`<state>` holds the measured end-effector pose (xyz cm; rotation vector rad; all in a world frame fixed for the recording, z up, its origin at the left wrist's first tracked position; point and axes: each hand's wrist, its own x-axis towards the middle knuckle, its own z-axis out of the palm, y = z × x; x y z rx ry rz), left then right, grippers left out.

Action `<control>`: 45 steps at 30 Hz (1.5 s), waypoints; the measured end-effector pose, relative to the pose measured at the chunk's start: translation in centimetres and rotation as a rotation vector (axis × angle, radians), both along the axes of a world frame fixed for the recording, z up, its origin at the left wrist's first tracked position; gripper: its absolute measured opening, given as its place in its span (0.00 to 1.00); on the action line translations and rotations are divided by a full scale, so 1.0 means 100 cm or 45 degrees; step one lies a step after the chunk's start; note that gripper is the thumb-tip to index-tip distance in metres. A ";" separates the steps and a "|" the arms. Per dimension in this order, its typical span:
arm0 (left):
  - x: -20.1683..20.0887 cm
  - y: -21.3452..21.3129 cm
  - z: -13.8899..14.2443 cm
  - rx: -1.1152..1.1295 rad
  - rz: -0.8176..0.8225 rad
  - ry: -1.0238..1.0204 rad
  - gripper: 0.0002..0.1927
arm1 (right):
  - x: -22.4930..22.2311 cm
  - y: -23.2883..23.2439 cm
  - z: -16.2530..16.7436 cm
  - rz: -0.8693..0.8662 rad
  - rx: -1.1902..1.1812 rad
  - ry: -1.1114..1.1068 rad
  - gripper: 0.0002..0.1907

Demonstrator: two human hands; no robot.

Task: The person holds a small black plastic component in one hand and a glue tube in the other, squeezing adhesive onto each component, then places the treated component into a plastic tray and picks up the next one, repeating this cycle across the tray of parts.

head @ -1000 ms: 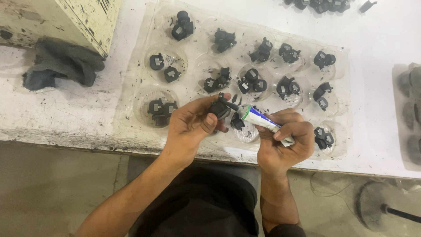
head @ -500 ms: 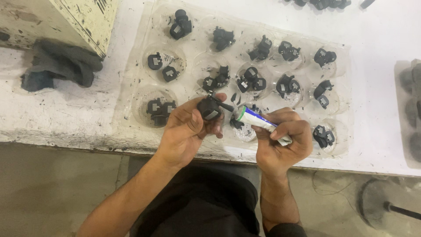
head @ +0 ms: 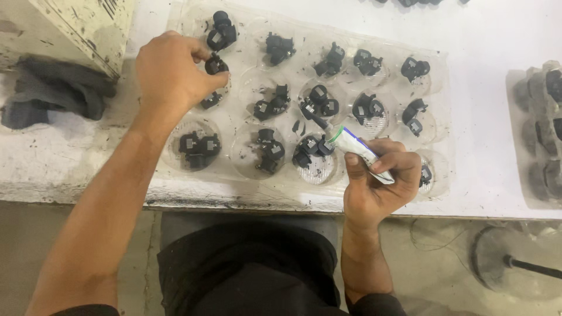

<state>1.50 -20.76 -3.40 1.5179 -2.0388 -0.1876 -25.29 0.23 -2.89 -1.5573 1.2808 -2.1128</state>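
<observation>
- Left hand reaching over the far left corner of the clear plastic tray, grip pinching a small black part between thumb and fingertips.
- Holding this part just above a round pocket near the tray's far left corner, close beside another black part lying in the corner pocket.
- Right hand staying over the near edge of the tray, toward its right side, grip clenching around a small white tube with green and blue marks.
- Pointing the dark nozzle of the tube away from the body, toward the middle pockets of the tray.
- Black parts lying in almost every round pocket, some pockets carrying two pieces touching each other.
- Tray resting on the white counter, with its near side lying along the near edge of the counter.
- Dark grey cloth lying at the left edge of the counter, well apart from the tray.
- Second tray showing partly at the right edge of the counter, blurred, contents not clear.
</observation>
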 end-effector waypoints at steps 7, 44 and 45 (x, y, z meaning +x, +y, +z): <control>-0.016 -0.021 -0.015 0.273 0.155 -0.364 0.25 | -0.001 0.003 0.005 -0.030 0.033 0.037 0.21; -0.039 0.010 0.014 0.746 -0.502 1.180 0.16 | 0.000 -0.033 -0.011 0.251 0.135 -0.722 0.13; -0.040 0.011 0.016 0.801 -0.502 1.188 0.15 | -0.002 -0.039 -0.012 0.305 0.180 -0.798 0.12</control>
